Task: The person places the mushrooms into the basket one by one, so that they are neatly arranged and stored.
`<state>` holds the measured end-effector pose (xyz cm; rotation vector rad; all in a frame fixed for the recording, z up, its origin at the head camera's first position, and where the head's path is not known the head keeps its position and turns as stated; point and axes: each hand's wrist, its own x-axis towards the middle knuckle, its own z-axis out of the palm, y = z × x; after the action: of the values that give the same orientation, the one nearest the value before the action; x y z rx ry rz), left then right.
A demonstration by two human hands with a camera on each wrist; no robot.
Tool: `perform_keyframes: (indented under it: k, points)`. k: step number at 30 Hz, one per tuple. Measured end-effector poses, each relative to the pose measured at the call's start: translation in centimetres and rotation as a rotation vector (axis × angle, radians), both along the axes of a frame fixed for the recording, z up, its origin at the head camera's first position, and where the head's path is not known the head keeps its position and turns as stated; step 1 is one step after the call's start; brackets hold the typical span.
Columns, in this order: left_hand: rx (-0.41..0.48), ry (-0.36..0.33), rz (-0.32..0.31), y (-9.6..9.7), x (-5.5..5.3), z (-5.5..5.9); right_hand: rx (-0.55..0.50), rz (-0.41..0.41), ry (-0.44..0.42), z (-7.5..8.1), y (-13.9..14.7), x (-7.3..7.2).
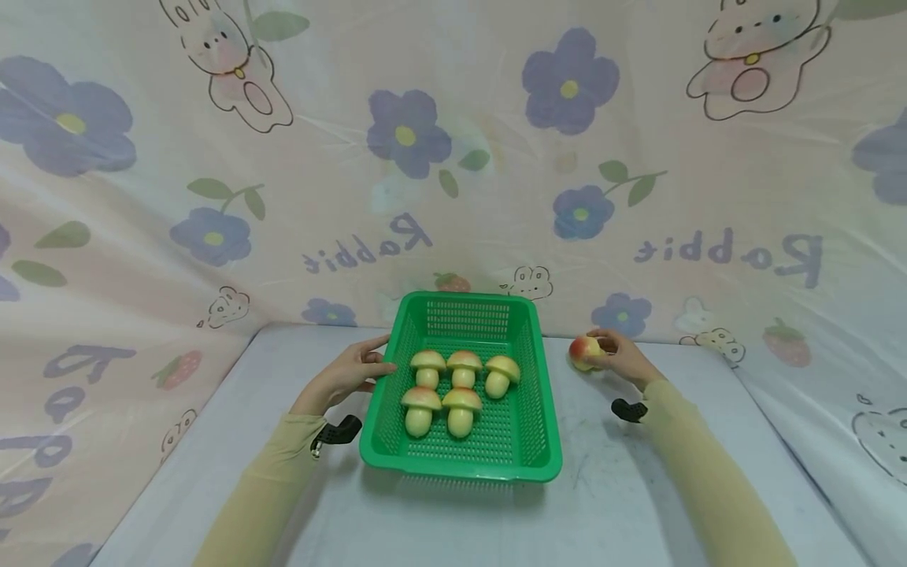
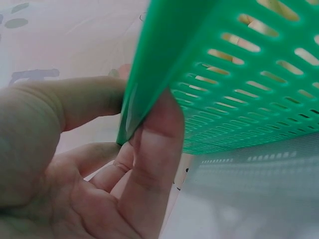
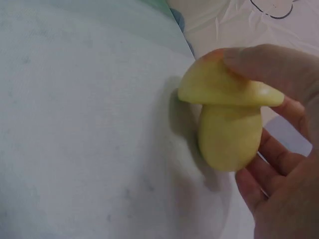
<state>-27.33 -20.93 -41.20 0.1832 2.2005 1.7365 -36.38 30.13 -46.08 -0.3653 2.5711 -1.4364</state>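
A green plastic basket (image 1: 457,470) stands at the middle of the table, with several toy mushrooms (image 1: 464,370) lying in two rows inside it. My left hand (image 1: 349,374) grips the basket's left rim, the thumb on one side and fingers on the other, as the left wrist view shows. Right of the basket, my right hand (image 1: 623,358) holds another toy mushroom (image 3: 230,134) with a yellow stem and a red-tinged cap. In the right wrist view the thumb lies on its cap and the fingers curl behind it, close over the white tabletop.
The white table (image 1: 602,488) runs up to a patterned cloth (image 1: 482,197) with flowers and rabbits, which hangs behind and at the sides. Black wrist devices (image 1: 340,431) sit at both wrists.
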Motion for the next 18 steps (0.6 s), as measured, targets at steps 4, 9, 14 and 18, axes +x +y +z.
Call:
perform_keyframes:
  k: [4,9,14,18]
  points:
    - [-0.001,0.0,0.001,-0.02,-0.03,0.05,0.057,-0.006,0.004,0.23,0.12,0.32]
    - [0.004,0.001,-0.008,-0.06,-0.01,0.17,0.172,-0.021,-0.02,0.37,0.22,0.57]
    - [0.011,-0.008,-0.008,-0.01,0.05,0.24,0.251,-0.009,-0.026,0.12,0.47,0.77]
    - [0.006,-0.015,-0.007,0.07,0.07,0.26,0.274,0.005,-0.009,-0.12,0.58,1.05]
